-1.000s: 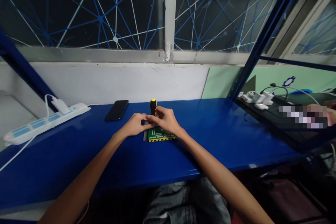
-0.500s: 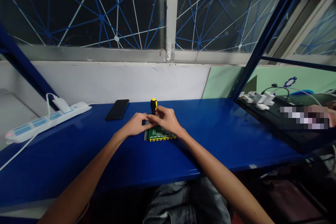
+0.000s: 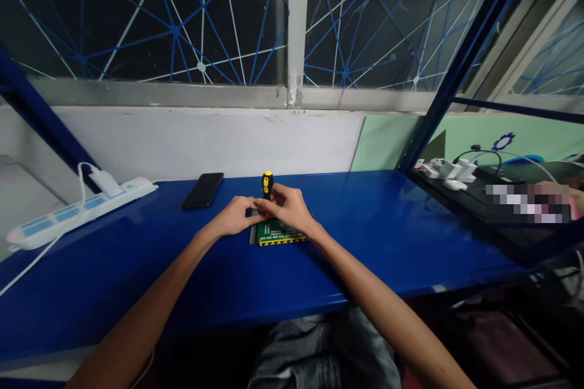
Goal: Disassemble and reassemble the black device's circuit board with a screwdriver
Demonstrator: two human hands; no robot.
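Note:
A black-and-yellow screwdriver stands nearly upright over a green circuit board with a yellow connector strip along its near edge. My right hand is closed around the lower part of the screwdriver's handle. From the left, my left hand reaches to the same spot, its thumb and fingers pinched close to the shaft. What those fingertips hold is hidden, as is the screwdriver's tip. Beneath the board a grey plate shows at the left side. A few tiny dark pieces, perhaps screws, lie to the right.
On the blue table, a black phone lies left of my hands. A white power strip with a plugged-in charger and cable is farther left. White adapters sit on a dark surface at right, near another person's hand.
The screwdriver's handle has turned slightly, bringing its yellow patch round to the front. Both hands stay in nearly the same place on the board.

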